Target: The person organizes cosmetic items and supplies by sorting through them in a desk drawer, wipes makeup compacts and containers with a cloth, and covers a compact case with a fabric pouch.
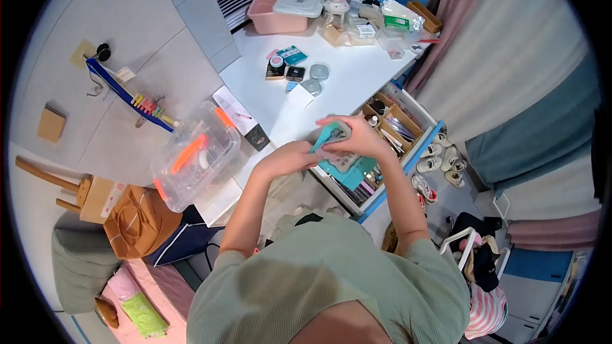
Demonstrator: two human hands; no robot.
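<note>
A folded teal and grey cloth (338, 153) is between my two hands, above the near end of an open drawer (435, 134). My left hand (287, 158) grips its left edge with bent fingers. From the upper right, my right hand (358, 137) wraps its fingers round the top of the bundle. Teal material (357, 175) shows below the hands; I cannot tell whether it belongs to the same cloth. Brown dividers (403, 118) split the drawer, which holds pens, brushes and several slim items, partly hidden by my hands and the teal material.
On the white table (261, 99) lie cosmetic cases (295, 74) and a white card (299, 96). A pink tub (274, 20) and a white lantern (336, 9) stand at the back. A clear box with orange latches (197, 156) is at left. Shoes (430, 162) sit on the floor right of the drawer.
</note>
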